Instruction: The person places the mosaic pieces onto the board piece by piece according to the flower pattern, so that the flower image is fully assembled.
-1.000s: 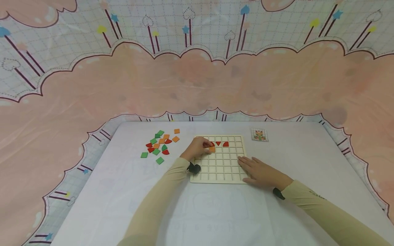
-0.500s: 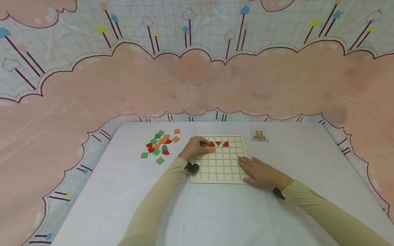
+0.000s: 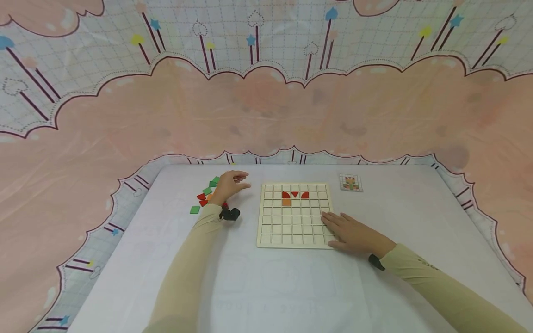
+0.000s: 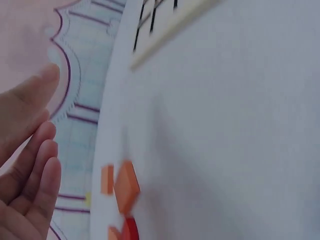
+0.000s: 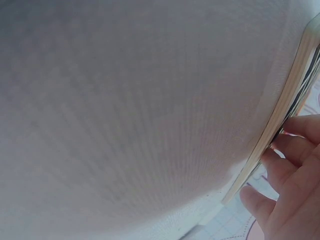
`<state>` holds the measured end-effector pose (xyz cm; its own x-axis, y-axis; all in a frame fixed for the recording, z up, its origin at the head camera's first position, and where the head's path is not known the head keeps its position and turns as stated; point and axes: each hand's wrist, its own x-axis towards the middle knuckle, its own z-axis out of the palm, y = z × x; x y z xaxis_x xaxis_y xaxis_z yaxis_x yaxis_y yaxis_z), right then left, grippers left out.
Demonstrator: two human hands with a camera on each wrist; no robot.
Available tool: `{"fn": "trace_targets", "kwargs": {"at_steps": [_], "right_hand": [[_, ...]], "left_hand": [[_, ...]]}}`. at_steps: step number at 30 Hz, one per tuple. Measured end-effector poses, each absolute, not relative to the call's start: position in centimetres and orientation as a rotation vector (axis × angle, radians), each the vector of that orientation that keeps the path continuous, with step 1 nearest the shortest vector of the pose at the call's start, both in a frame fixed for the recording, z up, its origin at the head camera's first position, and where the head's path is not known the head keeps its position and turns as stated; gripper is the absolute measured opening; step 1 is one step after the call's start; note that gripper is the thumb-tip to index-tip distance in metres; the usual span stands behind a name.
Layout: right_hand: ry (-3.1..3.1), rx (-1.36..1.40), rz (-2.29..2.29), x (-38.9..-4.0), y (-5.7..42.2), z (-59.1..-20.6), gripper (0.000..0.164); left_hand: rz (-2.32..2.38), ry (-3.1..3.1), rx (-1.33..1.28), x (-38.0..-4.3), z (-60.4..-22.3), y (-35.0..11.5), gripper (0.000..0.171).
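My left hand (image 3: 230, 186) hovers over the loose tiles left of the board, thumb and fingers apart and nothing between them. The left wrist view shows that hand (image 4: 30, 175) above an orange tile (image 4: 127, 187). A pale wooden grid board (image 3: 295, 229) lies mid-table. In its upper rows sit a red quarter-circle (image 3: 285, 195), a red triangle (image 3: 295, 194), another red quarter-circle (image 3: 305, 195) and an orange square (image 3: 286, 202). My right hand (image 3: 356, 232) rests flat, fingers on the board's right edge; in the right wrist view its fingertips touch the wooden rim (image 5: 272, 122).
Green tiles (image 3: 195, 210), red tiles (image 3: 201, 197) and orange ones lie in a loose pile, partly hidden by my left hand. A small pattern card (image 3: 351, 183) with a gridded picture lies behind the board, to the right. White cloth (image 3: 291, 286) covers the table.
My left hand has left the upper left of the board and moved left over the tile pile. The red and orange pieces stay on the board. My right hand has not moved.
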<state>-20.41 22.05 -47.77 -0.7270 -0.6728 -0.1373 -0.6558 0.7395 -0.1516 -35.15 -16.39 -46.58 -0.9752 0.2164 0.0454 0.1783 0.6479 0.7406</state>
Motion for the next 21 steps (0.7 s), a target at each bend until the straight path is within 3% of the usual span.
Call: {"fn": "trace_targets", "kwargs": {"at_steps": [6, 21], "right_hand": [[2.756, -1.047, -0.138, -20.4, 22.1, -48.0, 0.07], [2.772, -1.065, -0.137, -20.5, 22.1, -48.0, 0.071]], "left_hand": [[1.264, 2.77, 0.165, -35.0, -47.2, -18.6, 0.046], [1.049, 2.855, 0.103, -34.6, -47.9, -19.1, 0.03]]}}
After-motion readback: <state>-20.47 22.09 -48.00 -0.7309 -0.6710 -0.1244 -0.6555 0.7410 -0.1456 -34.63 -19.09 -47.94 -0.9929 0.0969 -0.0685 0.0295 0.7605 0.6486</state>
